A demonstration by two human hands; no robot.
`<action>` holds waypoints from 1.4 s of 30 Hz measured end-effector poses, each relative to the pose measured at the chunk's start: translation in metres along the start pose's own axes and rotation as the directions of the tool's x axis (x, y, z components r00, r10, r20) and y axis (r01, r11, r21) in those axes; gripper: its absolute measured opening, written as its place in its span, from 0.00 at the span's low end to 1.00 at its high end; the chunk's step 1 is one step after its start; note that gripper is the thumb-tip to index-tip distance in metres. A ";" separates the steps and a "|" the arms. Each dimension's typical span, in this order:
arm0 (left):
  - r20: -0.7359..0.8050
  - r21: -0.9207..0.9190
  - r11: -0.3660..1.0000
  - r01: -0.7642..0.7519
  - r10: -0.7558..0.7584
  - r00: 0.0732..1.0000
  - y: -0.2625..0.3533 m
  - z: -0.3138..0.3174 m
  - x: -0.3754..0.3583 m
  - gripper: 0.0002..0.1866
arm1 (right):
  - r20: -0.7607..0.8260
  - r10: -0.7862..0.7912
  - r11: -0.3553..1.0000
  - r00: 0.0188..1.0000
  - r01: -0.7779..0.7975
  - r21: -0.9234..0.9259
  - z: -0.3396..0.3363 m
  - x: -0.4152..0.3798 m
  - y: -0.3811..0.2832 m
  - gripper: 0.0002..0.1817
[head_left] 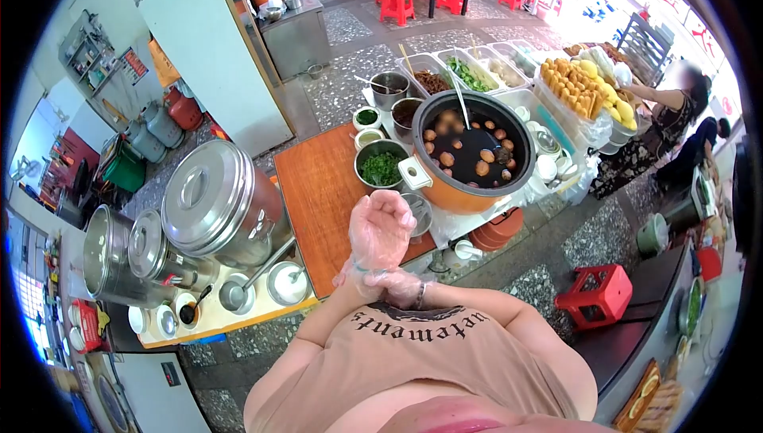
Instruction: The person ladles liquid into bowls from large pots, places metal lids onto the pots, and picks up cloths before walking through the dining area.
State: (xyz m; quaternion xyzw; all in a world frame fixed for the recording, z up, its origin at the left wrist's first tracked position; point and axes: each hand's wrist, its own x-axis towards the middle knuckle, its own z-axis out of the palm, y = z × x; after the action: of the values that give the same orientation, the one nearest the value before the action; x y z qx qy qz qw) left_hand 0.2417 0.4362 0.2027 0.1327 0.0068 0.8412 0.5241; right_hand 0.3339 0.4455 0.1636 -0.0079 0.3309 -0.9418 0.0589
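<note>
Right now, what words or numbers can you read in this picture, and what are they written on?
"statements", or close to it: dark gothic letters, upside down from this view, across the chest of the tan T-shirt; the first letters are uncertain.
Red characters on the white signs at upper right: too blurred to read.
Poster on the left wall: too small to read.
No other readable text.

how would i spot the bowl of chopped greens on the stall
Find the big orange pot of dark broth with brown balls, on the counter past the wooden board. The bowl of chopped greens sits at its left, by the pot's white handle. It is steel, larger than the two small cups behind it.
</note>
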 end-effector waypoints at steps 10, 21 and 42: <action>-0.006 0.028 0.999 0.019 -0.019 1.000 0.000 0.004 -0.002 0.21 | 0.030 -0.010 0.997 1.000 0.012 -0.075 -0.005 0.001 -0.001 0.26; -0.162 0.001 1.000 0.013 -0.012 0.987 -0.001 0.014 -0.003 0.20 | 0.049 0.004 0.996 0.999 0.001 -0.095 -0.012 0.002 0.001 0.27; -0.083 0.110 0.994 0.018 -0.009 0.997 -0.002 0.006 -0.003 0.20 | 0.050 0.014 0.996 0.999 -0.010 -0.092 -0.007 -0.003 -0.005 0.28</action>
State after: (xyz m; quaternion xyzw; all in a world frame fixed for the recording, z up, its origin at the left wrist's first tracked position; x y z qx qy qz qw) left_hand 0.2464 0.4339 0.2074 0.1267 0.0757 0.8407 0.5210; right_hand 0.3357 0.4536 0.1613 -0.0325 0.3723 -0.9247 0.0726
